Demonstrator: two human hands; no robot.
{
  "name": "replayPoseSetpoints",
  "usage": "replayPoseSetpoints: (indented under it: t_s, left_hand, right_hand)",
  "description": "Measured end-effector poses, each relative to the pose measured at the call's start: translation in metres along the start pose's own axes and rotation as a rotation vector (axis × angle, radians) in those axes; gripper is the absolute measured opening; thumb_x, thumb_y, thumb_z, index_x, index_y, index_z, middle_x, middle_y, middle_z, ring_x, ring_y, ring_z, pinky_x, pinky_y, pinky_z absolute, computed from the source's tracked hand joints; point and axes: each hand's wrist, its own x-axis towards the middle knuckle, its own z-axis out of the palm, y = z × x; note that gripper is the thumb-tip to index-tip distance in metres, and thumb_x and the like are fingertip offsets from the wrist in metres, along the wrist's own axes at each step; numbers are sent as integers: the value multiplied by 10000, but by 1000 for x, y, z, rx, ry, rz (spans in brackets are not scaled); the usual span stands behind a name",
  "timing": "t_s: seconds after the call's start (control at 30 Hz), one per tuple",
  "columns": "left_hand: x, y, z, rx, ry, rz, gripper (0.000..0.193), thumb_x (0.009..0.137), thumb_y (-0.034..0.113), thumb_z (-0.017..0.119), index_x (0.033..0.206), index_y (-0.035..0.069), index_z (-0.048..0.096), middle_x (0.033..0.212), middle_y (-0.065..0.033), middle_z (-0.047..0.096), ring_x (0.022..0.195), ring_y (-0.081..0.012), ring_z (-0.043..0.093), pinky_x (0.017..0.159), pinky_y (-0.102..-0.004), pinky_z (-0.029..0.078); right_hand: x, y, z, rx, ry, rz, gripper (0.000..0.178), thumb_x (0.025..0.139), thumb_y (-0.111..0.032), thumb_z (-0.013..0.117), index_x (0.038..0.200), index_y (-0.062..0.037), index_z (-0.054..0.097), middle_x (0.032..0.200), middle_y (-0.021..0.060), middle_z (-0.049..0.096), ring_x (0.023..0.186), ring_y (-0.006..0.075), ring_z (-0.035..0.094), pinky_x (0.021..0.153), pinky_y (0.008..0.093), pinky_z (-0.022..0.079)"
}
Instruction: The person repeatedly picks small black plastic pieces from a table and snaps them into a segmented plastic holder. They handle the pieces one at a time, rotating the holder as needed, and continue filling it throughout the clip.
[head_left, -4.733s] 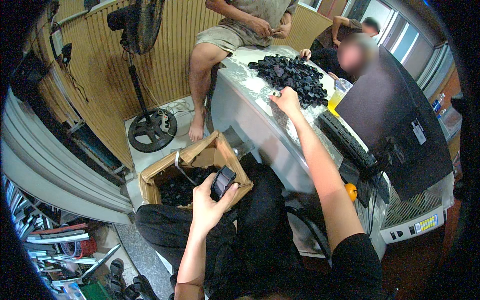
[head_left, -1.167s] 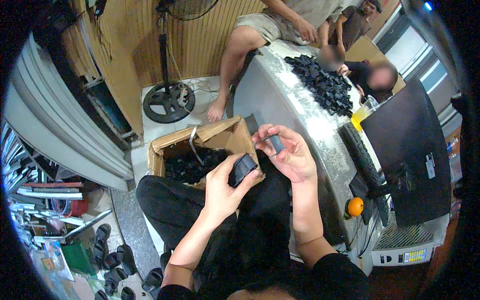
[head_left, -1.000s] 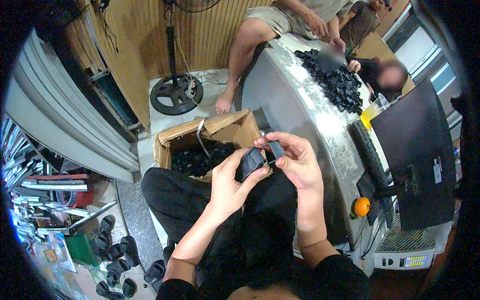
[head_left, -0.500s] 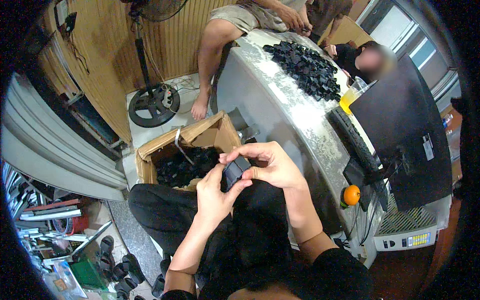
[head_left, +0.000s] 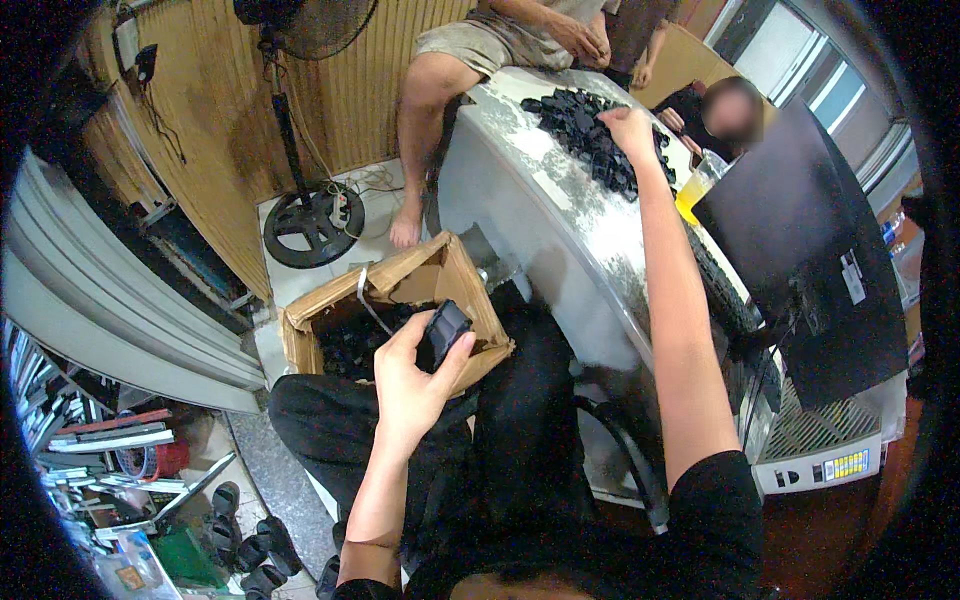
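Low over the open cardboard box, my left hand [head_left: 408, 385] grips a black plastic block [head_left: 447, 332] between thumb and fingers. The block looks ridged, with squared edges. My right hand [head_left: 630, 133] reaches out to the heap of small black plastic pieces [head_left: 588, 150] on the table. Its fingers are bent together at the heap's right side; what they pinch, if anything, is too small to make out. Beneath my left hand, the cardboard box [head_left: 470, 290] holds many black pieces and a pale strap.
On the worn white table [head_left: 520, 95] stand a cup of yellow drink [head_left: 695, 190] and a black monitor [head_left: 800, 260]. A person's bare leg [head_left: 418, 140] hangs beside it. Other people's hands show at the far end. A fan base [head_left: 313, 225] stands on the floor; sandals [head_left: 265, 545] lie lower left.
My right hand has left the block and stretched out to the heap on the table. My left hand keeps the block, now slightly farther left. The orange is hidden now.
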Motion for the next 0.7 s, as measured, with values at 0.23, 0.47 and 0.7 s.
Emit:
replayPoseSetpoints:
  t_s: [0.23,0.47,0.7]
  left_hand:
    - [-2,-3,3,64,27,82,324,767,211,770,956,-20,642,802,-158,657,711,-242,658,683,-320,511]
    - [2,-2,1,47,-11,-36,315,758,165,765,970,-35,643,813,-147,671,729,-190,656,701,-301,510]
    - [1,-8,2,10,17,20,300,763,146,761,972,-38,648,793,-126,677,706,-169,642,688,-289,502]
  right_hand:
    - [29,22,58,-293,68,-44,262,780,-334,738,938,-126,735,1086,199,641,1049,358,602,875,430,499]
    - [36,14,74,-371,80,83,293,748,-336,763,881,-77,727,1143,186,557,1106,367,507,930,440,456]
    - [59,34,67,84,108,258,372,802,-345,635,939,-9,721,1066,302,629,952,506,590,972,474,430]
